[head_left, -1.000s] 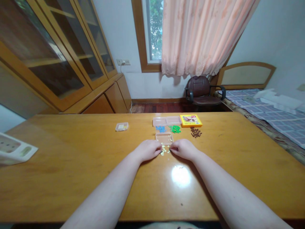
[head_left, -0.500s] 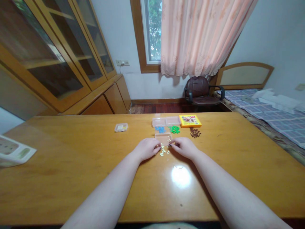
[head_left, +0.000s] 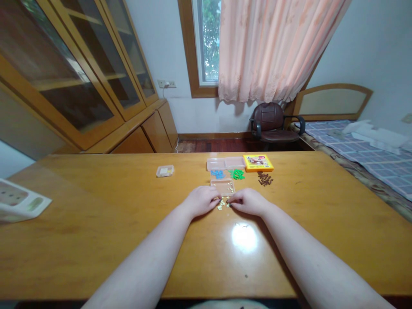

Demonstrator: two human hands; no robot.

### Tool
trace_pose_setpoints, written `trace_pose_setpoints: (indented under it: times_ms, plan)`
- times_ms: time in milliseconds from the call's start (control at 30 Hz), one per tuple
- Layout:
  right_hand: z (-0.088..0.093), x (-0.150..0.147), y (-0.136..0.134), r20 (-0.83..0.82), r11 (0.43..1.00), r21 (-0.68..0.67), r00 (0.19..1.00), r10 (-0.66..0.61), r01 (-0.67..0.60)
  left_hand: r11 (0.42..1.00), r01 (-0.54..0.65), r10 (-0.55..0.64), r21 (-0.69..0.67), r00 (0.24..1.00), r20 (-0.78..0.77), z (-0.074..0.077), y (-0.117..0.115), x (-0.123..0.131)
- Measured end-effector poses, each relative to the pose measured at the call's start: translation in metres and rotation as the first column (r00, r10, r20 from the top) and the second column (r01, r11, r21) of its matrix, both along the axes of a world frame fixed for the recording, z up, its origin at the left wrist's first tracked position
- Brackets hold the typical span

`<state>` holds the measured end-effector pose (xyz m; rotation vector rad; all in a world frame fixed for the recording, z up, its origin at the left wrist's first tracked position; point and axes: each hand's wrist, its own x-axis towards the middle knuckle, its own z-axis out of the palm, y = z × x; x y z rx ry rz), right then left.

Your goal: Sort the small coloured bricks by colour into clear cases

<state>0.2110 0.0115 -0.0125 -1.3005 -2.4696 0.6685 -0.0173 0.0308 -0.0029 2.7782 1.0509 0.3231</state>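
Note:
Small pale yellow pieces (head_left: 220,207) lie loose on the wooden table between my two hands. My left hand (head_left: 203,201) rests at their left, fingers pinched together at the pile's edge; what it holds is too small to make out. From the right, my right hand (head_left: 247,201) reaches to the same pieces with its fingertips closed on something too small to tell. Just beyond the fingers sits a clear shallow tray (head_left: 222,188) with several pale pieces inside. Blue pieces (head_left: 217,174) and green pieces (head_left: 237,174) lie behind it.
Brown pieces (head_left: 265,179) lie at the right, below a yellow box (head_left: 259,163). Clear containers (head_left: 225,163) stand behind the blue and green pieces. A small clear box (head_left: 165,171) is further left. A white object (head_left: 24,201) sits at the table's left edge.
My right fingertips have moved slightly down towards the near pale pieces. A pale piece now shows at the tray's left side. The view has shifted slightly.

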Motion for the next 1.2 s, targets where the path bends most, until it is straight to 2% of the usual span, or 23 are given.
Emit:
trace_pose_setpoints:
  times_ms: [133, 333, 433, 500, 600, 700, 800, 933, 1033, 1200]
  plan:
    - [0.000, -0.001, 0.001, 0.022, 1.000, 0.015, 1.000, 0.001, -0.001, 0.998, 0.063, -0.065, -0.022, 0.996, -0.063, 0.000, -0.002, 0.001]
    - [0.002, -0.005, -0.001, 0.020, 0.998, 0.036, 0.999, -0.043, 0.042, 0.997, 0.065, -0.068, -0.049, 0.995, -0.068, -0.001, -0.001, 0.001]
    - [-0.002, -0.005, 0.000, -0.031, 0.996, 0.049, 0.997, -0.067, 0.068, 0.997, 0.056, -0.060, -0.060, 0.996, -0.066, -0.001, 0.000, 0.001]
    - [-0.006, -0.003, 0.002, -0.103, 0.984, 0.098, 0.985, -0.142, 0.152, 0.996, 0.052, -0.056, -0.066, 0.997, -0.058, 0.000, -0.001, 0.001]
    - [-0.011, 0.001, 0.007, -0.203, 0.924, 0.161, 0.928, -0.312, 0.346, 0.995, 0.060, -0.064, -0.082, 0.997, -0.043, 0.002, -0.002, 0.001]
    - [-0.012, 0.005, 0.011, -0.189, 0.891, 0.143, 0.895, -0.403, 0.431, 0.991, 0.079, -0.083, -0.110, 0.996, -0.040, 0.003, -0.003, 0.000]
    - [-0.009, 0.005, 0.010, -0.134, 0.921, 0.110, 0.924, -0.358, 0.373, 0.989, 0.078, -0.084, -0.125, 0.995, -0.049, 0.003, -0.003, 0.000]
    - [-0.002, 0.001, 0.002, -0.110, 0.987, 0.002, 0.981, -0.158, 0.159, 0.990, 0.070, -0.076, -0.122, 0.996, -0.040, 0.002, -0.003, 0.001]
    - [0.000, -0.002, -0.002, -0.082, 0.998, -0.045, 0.995, -0.054, 0.050, 0.991, 0.064, -0.068, -0.121, 0.997, -0.029, 0.002, -0.003, 0.001]
    - [0.002, -0.005, -0.001, -0.017, 0.999, -0.031, 1.000, 0.019, -0.019, 0.990, 0.060, -0.065, -0.125, 0.997, -0.038, 0.000, -0.002, 0.000]
